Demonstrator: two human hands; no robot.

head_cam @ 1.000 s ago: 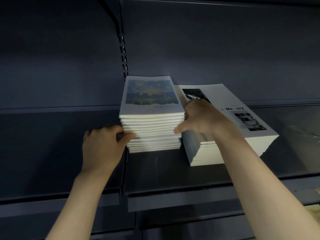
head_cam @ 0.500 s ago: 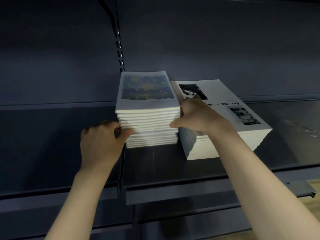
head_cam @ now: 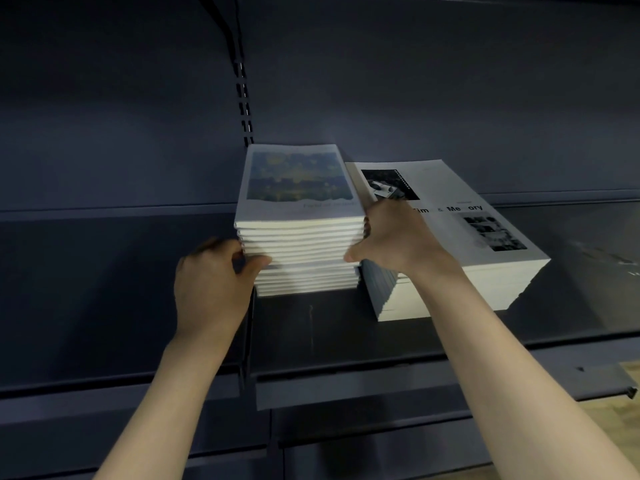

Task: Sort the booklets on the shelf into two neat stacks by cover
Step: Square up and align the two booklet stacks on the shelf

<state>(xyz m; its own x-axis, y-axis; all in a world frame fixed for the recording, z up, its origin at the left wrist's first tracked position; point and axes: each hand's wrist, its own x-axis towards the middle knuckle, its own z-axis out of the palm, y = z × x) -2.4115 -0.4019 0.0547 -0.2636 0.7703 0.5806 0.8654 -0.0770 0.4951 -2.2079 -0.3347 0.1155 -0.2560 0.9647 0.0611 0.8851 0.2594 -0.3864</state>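
1. While both stacks sit side by side on the shelf point(head_cam: 311, 341), my left hand point(head_cam: 211, 289) grips the painted-cover stack point(head_cam: 304, 251) on its left side.
2. My right hand point(head_cam: 398, 237) clamps its right side, I think, just beside the photo-cover stack point(head_cam: 485, 271).

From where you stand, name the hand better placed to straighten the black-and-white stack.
Right. The right hand already lies across the black-and-white stack; the left hand is beyond the painted-cover stack, gripping its far side.

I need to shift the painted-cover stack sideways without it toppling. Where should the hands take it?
Grip the painted-cover stack low on its two short sides, left hand from the left, right hand from the right. It is tall, its edges look uneven, and the black-and-white stack crowds its right side.
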